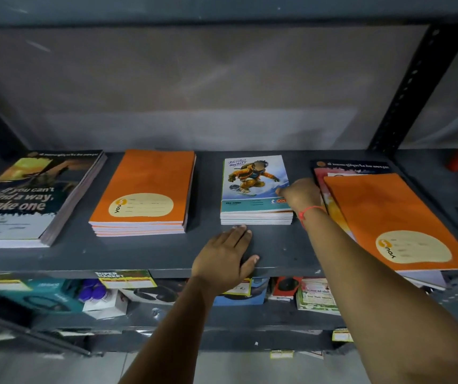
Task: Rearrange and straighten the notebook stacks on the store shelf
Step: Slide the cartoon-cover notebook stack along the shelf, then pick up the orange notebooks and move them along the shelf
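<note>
From the head view, the right hand (299, 195) rests curled on the snowboarder notebook stack (255, 189) mid-shelf (139, 253), gripping nothing I can see, the left hand (226, 254) lies open and flat before it, and a careless shove could skew it or jostle the crooked orange notebook (393, 217) overhanging the edge; no containers hold anything here.

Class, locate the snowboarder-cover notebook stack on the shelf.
In the head view the snowboarder-cover stack lies centre-right on the shelf, between two orange-topped stacks, with the right hand at its right edge.
</note>
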`<control>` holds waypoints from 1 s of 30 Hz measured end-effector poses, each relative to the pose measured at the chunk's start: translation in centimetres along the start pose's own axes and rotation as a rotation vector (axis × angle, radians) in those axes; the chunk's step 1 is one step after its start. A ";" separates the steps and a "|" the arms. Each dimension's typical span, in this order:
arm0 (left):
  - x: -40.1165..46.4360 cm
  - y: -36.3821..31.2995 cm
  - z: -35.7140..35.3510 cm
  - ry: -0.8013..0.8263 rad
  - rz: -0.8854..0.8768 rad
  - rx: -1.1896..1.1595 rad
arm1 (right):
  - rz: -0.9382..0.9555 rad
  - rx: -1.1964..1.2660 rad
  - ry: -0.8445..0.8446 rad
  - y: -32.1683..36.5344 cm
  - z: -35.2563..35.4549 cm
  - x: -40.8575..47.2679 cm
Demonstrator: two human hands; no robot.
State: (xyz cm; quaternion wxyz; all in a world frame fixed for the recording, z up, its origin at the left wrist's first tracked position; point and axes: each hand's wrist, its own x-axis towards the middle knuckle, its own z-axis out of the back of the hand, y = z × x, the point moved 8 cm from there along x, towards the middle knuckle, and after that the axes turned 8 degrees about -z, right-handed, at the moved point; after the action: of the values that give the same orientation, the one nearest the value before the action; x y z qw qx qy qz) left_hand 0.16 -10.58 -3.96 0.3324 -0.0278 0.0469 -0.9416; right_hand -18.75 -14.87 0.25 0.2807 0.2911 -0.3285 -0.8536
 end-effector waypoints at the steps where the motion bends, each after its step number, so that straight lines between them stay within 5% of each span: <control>1: 0.0 0.1 -0.1 0.004 0.003 -0.003 | 0.004 -0.012 0.000 0.0 -0.1 -0.1; 20: 0.0 0.3 -0.4 -0.007 -0.009 -0.006 | 0.026 -0.123 -0.064 -1.4 1.0 -0.1; 25: -0.1 0.2 -0.1 -0.090 -0.003 -0.004 | 0.017 -0.120 -0.236 -4.0 5.9 -0.7; 30: 0.9 -1.3 0.7 -0.009 -0.004 -0.007 | -0.049 -0.269 -0.393 -7.3 10.7 -1.5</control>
State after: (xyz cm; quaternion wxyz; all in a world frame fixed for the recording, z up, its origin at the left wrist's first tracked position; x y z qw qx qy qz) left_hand -1.25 -10.21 -3.07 0.3307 -0.0332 0.0485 -0.9419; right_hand -27.14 -5.07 2.02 0.2265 0.0874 -0.2531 -0.9365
